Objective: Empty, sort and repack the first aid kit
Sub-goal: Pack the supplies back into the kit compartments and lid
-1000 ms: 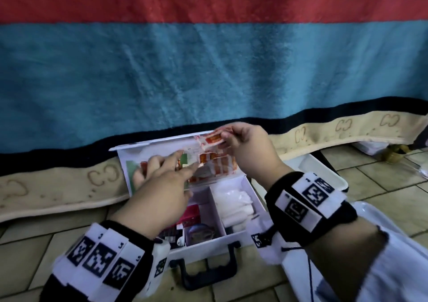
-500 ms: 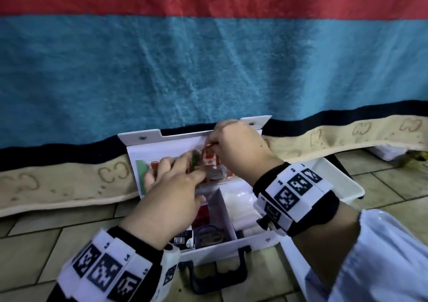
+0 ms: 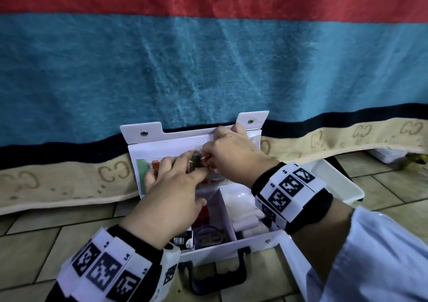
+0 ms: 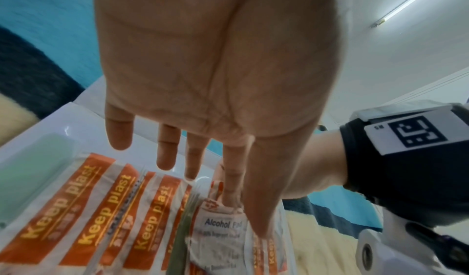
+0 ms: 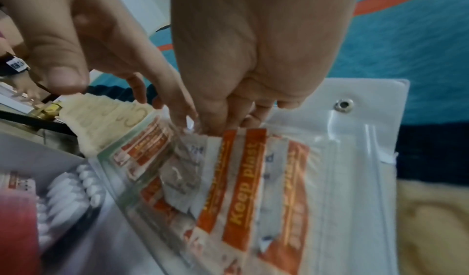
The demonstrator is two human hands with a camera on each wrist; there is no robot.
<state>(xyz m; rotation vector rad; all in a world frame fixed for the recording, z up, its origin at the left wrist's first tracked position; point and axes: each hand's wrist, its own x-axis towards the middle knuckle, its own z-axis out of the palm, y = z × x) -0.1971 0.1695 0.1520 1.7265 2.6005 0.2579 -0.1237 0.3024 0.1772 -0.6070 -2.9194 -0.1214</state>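
Striped blanket (image 3: 208, 58) hangs above tiled floor (image 3: 34, 243).

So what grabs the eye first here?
Both hands, left hand and right hand, meet at the open first aid kit's raised lid, fingers in its clear pocket among orange Keep plast plasters and an Alcohol Pad sachet. A blue-and-red striped blanket hangs behind.

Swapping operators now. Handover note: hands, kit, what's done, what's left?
Left hand: fingers straight, pressing the plasters and alcohol pad in the lid's clear pocket.
Right hand: pinching a plaster strip at the pocket's mouth.
Kit: open on the floor, lid upright against the blanket; its compartments hold white packs and small items.
Done: lid open.
Left: cannot tell whether strips go in or out.
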